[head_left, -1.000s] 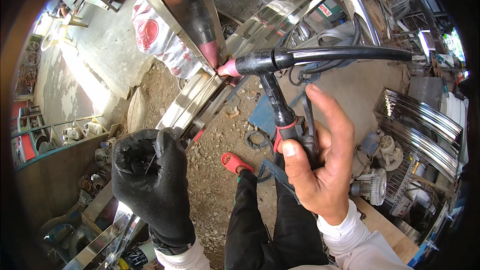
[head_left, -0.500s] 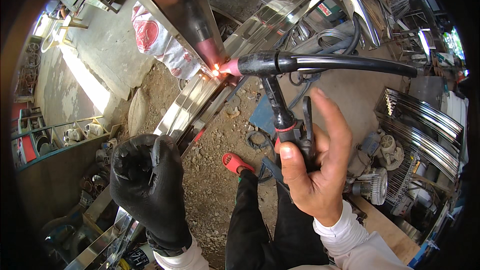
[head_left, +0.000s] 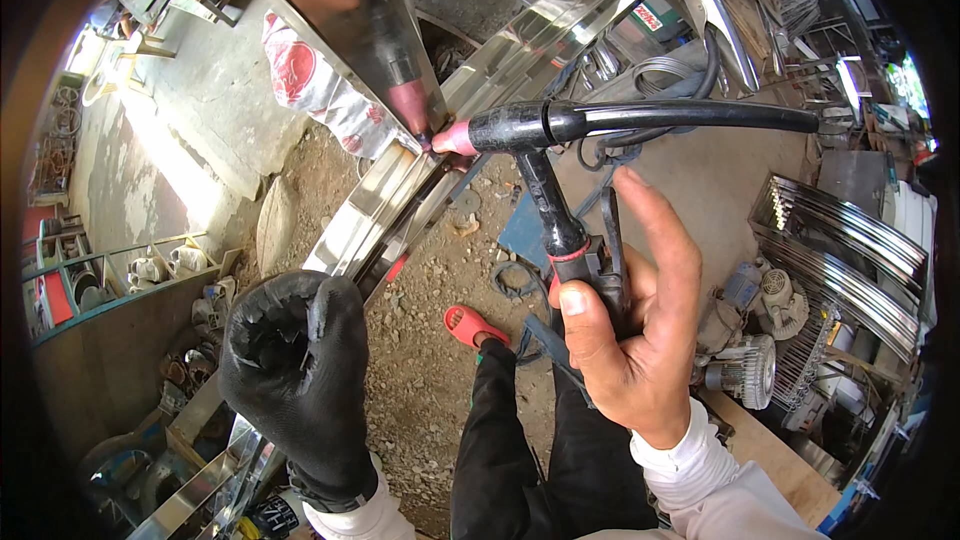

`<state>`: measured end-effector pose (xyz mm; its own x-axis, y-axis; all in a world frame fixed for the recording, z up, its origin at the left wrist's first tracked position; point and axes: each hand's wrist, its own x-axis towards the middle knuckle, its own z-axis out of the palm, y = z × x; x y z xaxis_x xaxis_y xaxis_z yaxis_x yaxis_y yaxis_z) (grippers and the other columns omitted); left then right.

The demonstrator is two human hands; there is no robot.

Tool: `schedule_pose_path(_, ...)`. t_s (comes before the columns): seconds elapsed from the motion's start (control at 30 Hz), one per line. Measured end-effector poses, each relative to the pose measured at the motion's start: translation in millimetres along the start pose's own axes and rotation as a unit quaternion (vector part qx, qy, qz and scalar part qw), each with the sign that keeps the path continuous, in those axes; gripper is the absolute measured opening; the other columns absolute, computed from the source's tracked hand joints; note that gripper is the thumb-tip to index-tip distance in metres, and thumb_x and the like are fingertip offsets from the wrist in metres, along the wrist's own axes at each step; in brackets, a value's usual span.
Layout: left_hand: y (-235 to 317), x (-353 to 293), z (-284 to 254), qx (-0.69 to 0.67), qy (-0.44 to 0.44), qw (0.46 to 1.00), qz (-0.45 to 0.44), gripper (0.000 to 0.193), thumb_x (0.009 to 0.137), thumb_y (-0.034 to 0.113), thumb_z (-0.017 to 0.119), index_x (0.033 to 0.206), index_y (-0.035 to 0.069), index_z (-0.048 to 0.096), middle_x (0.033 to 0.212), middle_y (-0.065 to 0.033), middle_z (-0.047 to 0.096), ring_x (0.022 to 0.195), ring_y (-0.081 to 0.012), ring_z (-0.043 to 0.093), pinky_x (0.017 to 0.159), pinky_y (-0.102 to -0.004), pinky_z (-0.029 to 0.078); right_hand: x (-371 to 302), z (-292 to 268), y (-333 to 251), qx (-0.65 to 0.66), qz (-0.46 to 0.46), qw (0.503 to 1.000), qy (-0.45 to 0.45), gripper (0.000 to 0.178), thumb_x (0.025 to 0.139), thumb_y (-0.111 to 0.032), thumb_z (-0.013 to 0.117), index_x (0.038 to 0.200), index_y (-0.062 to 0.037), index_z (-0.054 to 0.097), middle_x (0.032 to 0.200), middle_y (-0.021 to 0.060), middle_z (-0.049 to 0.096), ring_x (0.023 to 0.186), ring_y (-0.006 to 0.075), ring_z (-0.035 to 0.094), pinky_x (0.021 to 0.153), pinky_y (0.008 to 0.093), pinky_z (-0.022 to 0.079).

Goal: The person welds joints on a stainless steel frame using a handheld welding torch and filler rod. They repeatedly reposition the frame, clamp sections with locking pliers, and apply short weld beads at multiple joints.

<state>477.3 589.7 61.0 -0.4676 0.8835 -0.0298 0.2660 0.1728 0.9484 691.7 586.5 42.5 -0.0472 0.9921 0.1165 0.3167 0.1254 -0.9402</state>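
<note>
My bare right hand (head_left: 640, 320) grips a black TIG welding torch (head_left: 550, 195) by its handle, thumb in front and index finger stretched up beside the lever. The torch's pink nozzle (head_left: 457, 138) points left at a corner where polished metal pieces meet, close to or touching them; no arc glows there. A tall, mirror-bright metal post (head_left: 350, 10) reflects the nozzle. It meets a long shiny metal beam (head_left: 375, 205) running diagonally. My left hand (head_left: 295, 380), in a black glove, is curled closed over the beam's near part; whatever its fingers hold is hidden.
A red-and-white sack (head_left: 315, 80) lies left of the post. Electric motors (head_left: 745, 365) and bundled metal tubes (head_left: 850, 265) stand at the right. Cables (head_left: 515, 285) trail over the gravelly ground (head_left: 420, 390) near my red sandal (head_left: 474, 326). A shelf box (head_left: 120, 285) stands at left.
The bright orange glow at the nozzle tip has gone out. The torch has shifted very slightly left; both hands keep almost the same pose.
</note>
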Motion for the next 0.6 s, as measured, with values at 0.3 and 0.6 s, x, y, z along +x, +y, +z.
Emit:
schedule_pose_path(0.3, -3.0, 1.4, 5.0, 0.061, 0.007, 0.997, 0.04, 0.013, 0.089, 0.003, 0.076, 0.096, -0.002, 0.067, 0.082, -0.0067, 0.07, 0.073, -0.0094, 0.065, 0.069, -0.023, 0.052, -0.3, -1.2, -3.8, 0.019, 0.042, 0.999, -0.012, 0.066, 0.096, -0.01, 0.068, 0.152, 0.0004, 0.035, 0.151, 0.022, 0.047, 0.119, 0.0272, 0.062, 0.096, 0.0325, 0.052)
schedule_pose_path(0.6, -4.9, 1.1, 6.0, 0.059, 0.018, 0.997, 0.05, 0.012, 0.088, 0.003, 0.077, 0.095, -0.002, 0.068, 0.082, -0.0062, 0.07, 0.072, -0.0089, 0.064, 0.069, -0.0234, 0.052, 4.1, 1.9, 0.5, 0.02, -0.019, 1.0, 0.002, 0.065, 0.095, -0.008, 0.068, 0.151, 0.0017, 0.037, 0.151, 0.0225, 0.048, 0.118, 0.0271, 0.063, 0.096, 0.0333, 0.052)
